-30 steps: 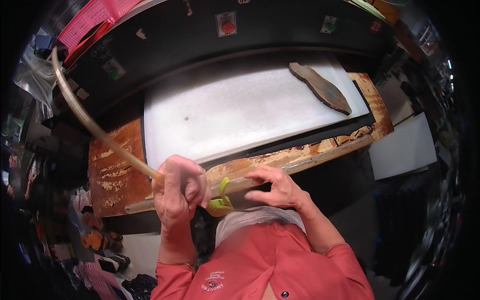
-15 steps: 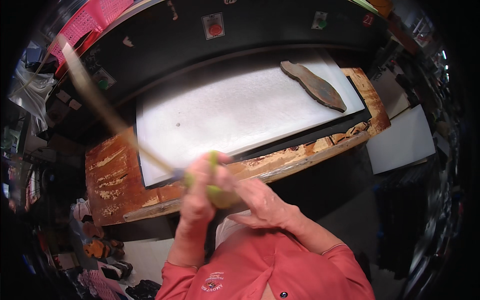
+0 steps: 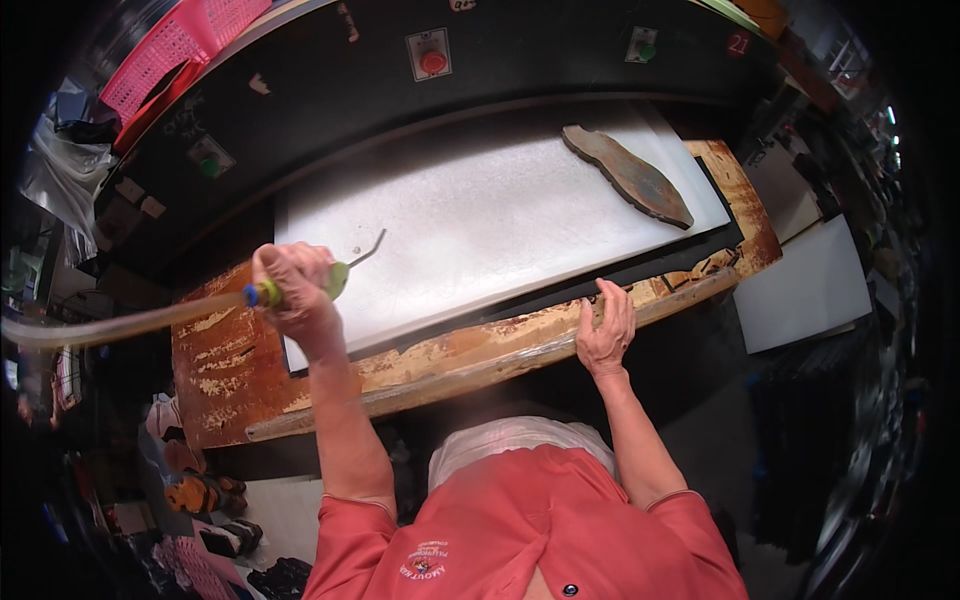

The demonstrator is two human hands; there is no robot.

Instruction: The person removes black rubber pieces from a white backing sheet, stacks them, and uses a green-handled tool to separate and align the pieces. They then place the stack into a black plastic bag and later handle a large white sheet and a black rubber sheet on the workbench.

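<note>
Wrapped around a green air blow gun [image 3: 340,279], my left hand [image 3: 297,292] hovers over the left part of the white board [image 3: 480,230]. The gun's thin bent nozzle points toward the back right. From its blue fitting a pale hose [image 3: 130,324] runs off to the left. My right hand [image 3: 606,332] rests on the front edge of the worn wooden table [image 3: 225,375], its fingers stretched out and holding nothing. A flat, dark brown piece with a wavy outline [image 3: 630,176] lies at the board's right end, apart from both hands.
A dark machine panel [image 3: 330,110] with a red button [image 3: 432,62] and green ones rises behind the board. A pink basket [image 3: 165,60] sits at the back left. White sheets [image 3: 805,285] stand at the right, and shoes [image 3: 235,540] lie at the lower left.
My hands, together near my body before, have come apart. The left swung out left over the board with the blow gun; the right moved right onto the table edge. The hose swung down.
</note>
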